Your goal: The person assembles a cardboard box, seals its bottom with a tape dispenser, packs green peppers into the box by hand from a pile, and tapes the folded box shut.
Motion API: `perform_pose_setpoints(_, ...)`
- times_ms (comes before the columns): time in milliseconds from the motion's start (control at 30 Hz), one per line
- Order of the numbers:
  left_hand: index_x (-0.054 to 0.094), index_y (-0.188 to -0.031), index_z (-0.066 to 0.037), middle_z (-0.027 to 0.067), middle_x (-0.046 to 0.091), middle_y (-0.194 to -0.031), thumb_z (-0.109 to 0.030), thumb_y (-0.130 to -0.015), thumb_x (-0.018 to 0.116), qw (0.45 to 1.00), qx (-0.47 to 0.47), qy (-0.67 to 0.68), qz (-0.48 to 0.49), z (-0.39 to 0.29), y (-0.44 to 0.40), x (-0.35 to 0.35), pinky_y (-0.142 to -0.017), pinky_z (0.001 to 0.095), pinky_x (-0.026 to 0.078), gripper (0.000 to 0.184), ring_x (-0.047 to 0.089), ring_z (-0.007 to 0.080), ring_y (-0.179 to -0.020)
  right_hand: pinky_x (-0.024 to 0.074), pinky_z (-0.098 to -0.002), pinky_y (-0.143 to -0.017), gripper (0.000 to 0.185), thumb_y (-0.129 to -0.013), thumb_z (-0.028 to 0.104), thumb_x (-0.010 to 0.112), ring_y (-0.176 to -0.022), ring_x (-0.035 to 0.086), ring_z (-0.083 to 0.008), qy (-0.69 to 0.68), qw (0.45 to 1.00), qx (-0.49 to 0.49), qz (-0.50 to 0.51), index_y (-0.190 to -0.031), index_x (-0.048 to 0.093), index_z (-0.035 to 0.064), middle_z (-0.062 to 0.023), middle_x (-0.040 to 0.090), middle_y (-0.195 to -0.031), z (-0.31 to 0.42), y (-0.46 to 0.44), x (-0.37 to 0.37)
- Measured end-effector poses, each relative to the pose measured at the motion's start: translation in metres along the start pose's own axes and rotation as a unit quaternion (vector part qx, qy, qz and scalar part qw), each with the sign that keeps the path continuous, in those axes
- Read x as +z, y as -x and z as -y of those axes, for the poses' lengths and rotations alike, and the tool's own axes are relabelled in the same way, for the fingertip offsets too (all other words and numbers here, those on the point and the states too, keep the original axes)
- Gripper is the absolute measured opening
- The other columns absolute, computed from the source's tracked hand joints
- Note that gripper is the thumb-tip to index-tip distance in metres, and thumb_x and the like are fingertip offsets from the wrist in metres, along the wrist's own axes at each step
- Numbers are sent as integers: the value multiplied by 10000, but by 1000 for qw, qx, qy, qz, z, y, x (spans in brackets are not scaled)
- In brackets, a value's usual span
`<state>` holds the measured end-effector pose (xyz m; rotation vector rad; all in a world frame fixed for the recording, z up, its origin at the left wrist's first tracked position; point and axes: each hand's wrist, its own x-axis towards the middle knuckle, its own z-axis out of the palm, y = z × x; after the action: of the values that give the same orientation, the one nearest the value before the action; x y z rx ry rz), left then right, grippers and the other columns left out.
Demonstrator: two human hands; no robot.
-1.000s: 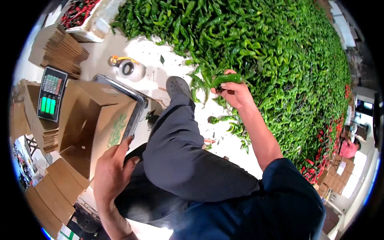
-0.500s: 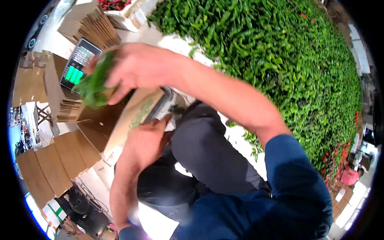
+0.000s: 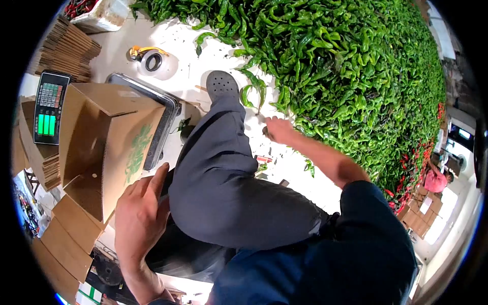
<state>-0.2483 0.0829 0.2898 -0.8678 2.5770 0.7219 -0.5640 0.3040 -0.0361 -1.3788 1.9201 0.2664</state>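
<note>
My left hand [image 3: 140,216] is beside the near side of a cardboard box [image 3: 129,152] with green print, next to my bent knee. One of its fingers is stretched out and it holds nothing; the hand is open. The box's flaps stand up, and its inside is dark with the bottom partly hidden. It rests on a platform scale [image 3: 168,109]. Low over the floor, my right hand [image 3: 280,131] has its fingers curled at the edge of a large heap of green peppers [image 3: 345,66]. Something small and dark shows at its fingertips. Loose peppers [image 3: 254,91] lie just beyond it.
The scale's display [image 3: 49,107] with lit green digits stands left of the box. Folded cardboard [image 3: 68,51] is stacked behind it. A roll of tape [image 3: 152,61] lies on the floor. My shoe [image 3: 222,85] is between scale and heap. Another person [image 3: 435,180] is far right.
My right hand has moved from above the box, where it held green peppers, to the floor by the heap. Those peppers are gone from it. The view has shifted; the left hand is nearer the box's front.
</note>
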Motion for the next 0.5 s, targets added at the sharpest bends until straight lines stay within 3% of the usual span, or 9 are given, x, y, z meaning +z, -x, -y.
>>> perform_pose_setpoints(100,550,-1395,-69,175,681,-1065,-16,-789,704,999,-23,-15,42,-6,-5,-3,-869,428,531,627,654,360,-973,563,-454,-848,374,-877,202,663,-1084,623,-363,-10,997,48,-60,-1143,537,-28,-250,578,-1159,3,7,50)
perform_pose_setpoints(233,553,-1391,-70,175,684,-1089,-28,-786,712,998,-30,1,52,-10,-11,-5,-887,422,533,627,659,351,-992,553,-480,-871,382,-840,155,654,-1084,619,-398,-34,990,91,-102,-1150,521,-23,-264,568,-1145,-3,-17,81)
perform_pose_setpoints(333,555,-1387,-68,178,687,-1094,-33,-784,719,998,-32,9,45,-8,-13,-5,-889,423,534,626,662,347,-998,535,-508,-896,405,-836,141,634,-1079,608,-450,-242,931,194,-192,-1181,516,-36,-298,552,-1169,2,-39,50)
perform_pose_setpoints(367,555,-1387,-68,180,688,-1090,-34,-784,721,999,-29,8,42,-10,-14,-5,-887,426,535,627,662,348,-995,519,-523,-920,474,-836,152,629,-1079,593,-487,-269,912,172,-256,-1251,494,-35,-327,527,-1216,8,-42,31)
perform_pose_setpoints(433,552,-1387,-70,184,693,-1073,-44,-783,731,999,-18,4,46,-14,-18,-9,-881,434,536,631,665,356,-980,520,-509,-950,730,-849,226,701,-1118,570,-503,-302,894,211,-253,-1445,333,17,-311,469,-1313,16,-63,-3)
perform_pose_setpoints(500,547,-1392,-73,185,694,-1069,-49,-780,738,999,-8,16,43,-13,-21,-9,-881,435,537,641,666,360,-974,514,-510,-968,902,-833,303,747,-1168,543,-486,-235,922,218,-217,-1521,230,33,-310,427,-1370,25,-81,-36)
